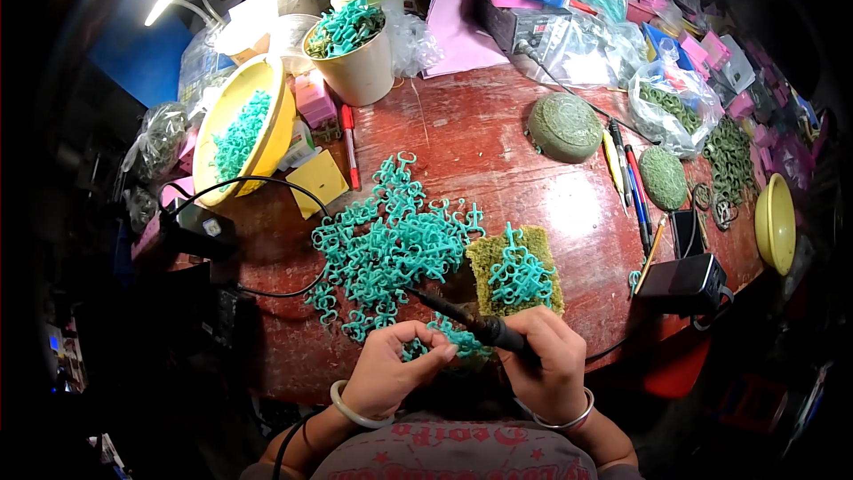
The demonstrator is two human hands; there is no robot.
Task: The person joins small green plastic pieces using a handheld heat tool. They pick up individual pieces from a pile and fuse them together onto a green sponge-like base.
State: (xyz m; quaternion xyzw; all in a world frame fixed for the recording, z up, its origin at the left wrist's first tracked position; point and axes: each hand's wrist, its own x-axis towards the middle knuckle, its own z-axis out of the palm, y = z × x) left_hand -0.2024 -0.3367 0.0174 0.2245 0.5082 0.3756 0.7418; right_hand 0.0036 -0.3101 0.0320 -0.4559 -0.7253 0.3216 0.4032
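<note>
My right hand [551, 360] is closed around the dark handle of a soldering iron [462, 316], its thin shaft pointing left and away over a heap of teal pieces. My left hand [395, 369] is pinched, thumb against forefinger, on a small teal curved piece [414, 349]; the fingers partly cover it. Between the hands lies a cluster of teal pieces [462, 338], partly behind the iron. Just beyond sits a large loose heap of teal hook-shaped pieces [391, 244]. To its right, a mossy green sponge block [484, 258] bears a branching teal cluster [521, 276].
A yellow basin [283, 111] and a white bucket [360, 76], both with teal pieces, stand at the back left. Rightward lie green round lumps [564, 127], pens [635, 182], a black box [682, 284] and a yellow bowl [776, 224]. A black cable [258, 180] loops at left.
</note>
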